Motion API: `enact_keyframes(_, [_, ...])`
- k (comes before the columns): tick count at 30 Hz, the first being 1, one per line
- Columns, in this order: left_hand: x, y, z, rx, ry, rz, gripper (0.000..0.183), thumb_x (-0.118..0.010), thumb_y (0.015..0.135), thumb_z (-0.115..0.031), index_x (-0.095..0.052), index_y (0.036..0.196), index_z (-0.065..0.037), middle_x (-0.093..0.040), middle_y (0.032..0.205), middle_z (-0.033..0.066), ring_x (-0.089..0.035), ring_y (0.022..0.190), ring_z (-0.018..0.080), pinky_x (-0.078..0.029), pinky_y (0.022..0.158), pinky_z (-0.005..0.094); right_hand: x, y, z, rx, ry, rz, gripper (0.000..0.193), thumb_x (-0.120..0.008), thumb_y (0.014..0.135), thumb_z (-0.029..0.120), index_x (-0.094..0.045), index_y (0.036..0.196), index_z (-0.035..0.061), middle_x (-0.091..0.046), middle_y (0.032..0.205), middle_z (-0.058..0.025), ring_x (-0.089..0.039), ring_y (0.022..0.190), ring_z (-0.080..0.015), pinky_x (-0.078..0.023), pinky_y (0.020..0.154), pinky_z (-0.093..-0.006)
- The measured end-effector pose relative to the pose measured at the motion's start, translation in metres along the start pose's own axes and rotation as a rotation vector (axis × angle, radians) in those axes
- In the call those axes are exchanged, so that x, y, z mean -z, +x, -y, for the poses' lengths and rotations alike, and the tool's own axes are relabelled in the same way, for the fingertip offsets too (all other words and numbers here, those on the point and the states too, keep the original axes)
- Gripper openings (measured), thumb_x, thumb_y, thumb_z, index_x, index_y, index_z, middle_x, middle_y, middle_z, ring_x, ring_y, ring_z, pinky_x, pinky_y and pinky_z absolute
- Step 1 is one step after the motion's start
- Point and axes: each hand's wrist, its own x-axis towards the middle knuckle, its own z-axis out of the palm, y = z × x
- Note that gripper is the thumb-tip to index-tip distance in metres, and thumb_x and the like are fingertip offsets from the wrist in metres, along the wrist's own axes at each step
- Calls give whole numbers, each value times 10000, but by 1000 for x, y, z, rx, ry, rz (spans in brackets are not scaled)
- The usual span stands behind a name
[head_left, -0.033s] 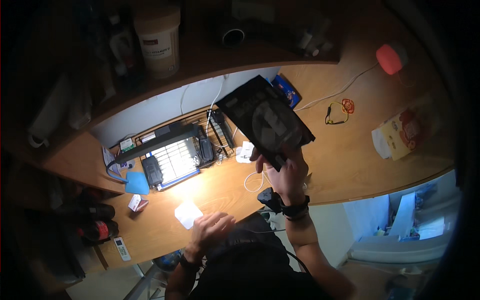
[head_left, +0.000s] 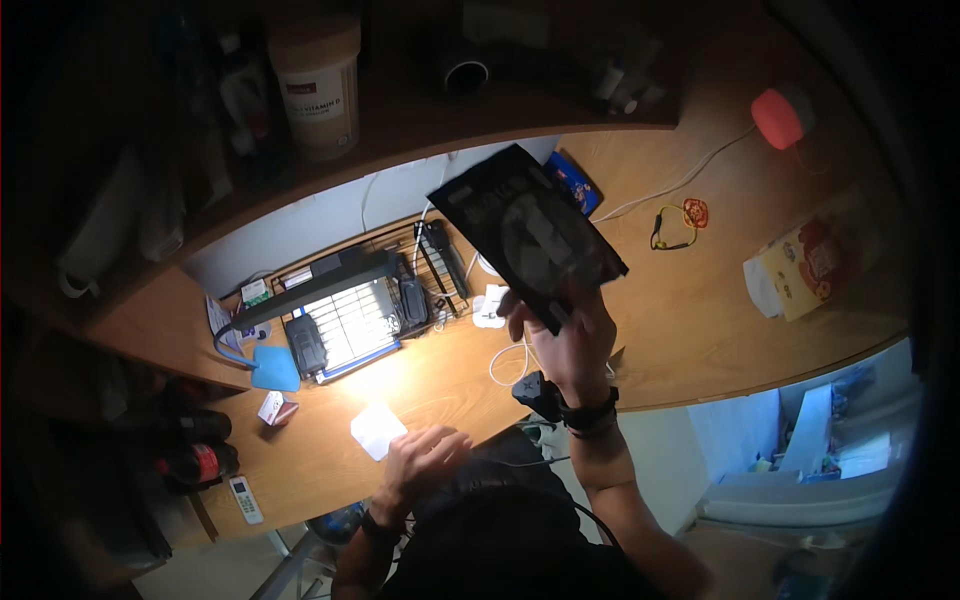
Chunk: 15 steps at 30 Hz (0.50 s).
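My right hand (head_left: 575, 345) is raised over the desk, its fingers closed on the lower end of a flat black packet (head_left: 530, 235). A pale round print shows dimly on the packet's face, which is tilted. Above the desk's front edge, my left hand (head_left: 428, 462) hangs with fingers stretched out and nothing in it. Next to its fingertips lies a white sheet of paper (head_left: 377, 432). A black wristband with a small black box (head_left: 538, 396) beside it is on my right wrist.
A lit desk lamp (head_left: 315, 290) stands over a wire rack at the back. A remote (head_left: 244, 500) and a dark bottle (head_left: 198, 461) are at left. A yellow-and-red bag (head_left: 795, 270) and a corded band (head_left: 678, 225) lie at right. A wooden shelf (head_left: 420, 150) overhangs the back.
The black packet has shifted slightly up and to the left in my right hand, and its face is tilted a little differently. My left hand has hardly moved.
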Motion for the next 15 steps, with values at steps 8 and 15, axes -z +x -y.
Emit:
enact_keyframes(8, [0,-1,14,4,3,38,66,-780,901,-118,-735,865,-87,-739,826,46,-722,671,185,-564,562,310,-27,86,-38,-21,420,95,427,-476,1086,334,-565,1417,79,-641,1388,-150,-646,1182,-315,-572,709,-384])
enact_keyframes(15, [9,-5,21,82,14,51,77,-781,906,-125,-734,853,-94,-748,827,48,-729,685,201,-566,565,314,-44,119,-50,92,-7,94,336,-580,1083,246,-567,1390,111,-657,1336,-114,-731,1046,-236,-601,632,-321])
